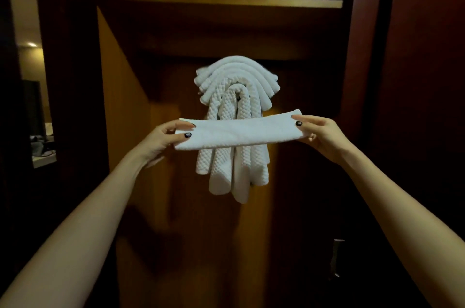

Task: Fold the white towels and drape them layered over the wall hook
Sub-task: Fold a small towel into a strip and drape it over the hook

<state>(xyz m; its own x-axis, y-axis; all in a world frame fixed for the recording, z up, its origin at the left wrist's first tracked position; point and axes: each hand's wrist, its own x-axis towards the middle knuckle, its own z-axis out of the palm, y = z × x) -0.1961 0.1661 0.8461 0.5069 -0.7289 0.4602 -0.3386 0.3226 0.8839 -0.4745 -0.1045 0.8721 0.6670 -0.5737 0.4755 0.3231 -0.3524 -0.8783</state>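
Folded towel held level in front of the loaded hook

The folded white towel (237, 134) stretches between the left hand (166, 137) and the right hand (320, 134), each pinching one end, just in front of the draped towels (236, 73) layered on the wall; the hook is hidden beneath them. As I judge it, laid off-centre it could slide off the rounded stack, a slack pinch could let the fold open, and a nudge could shift the lower layers.
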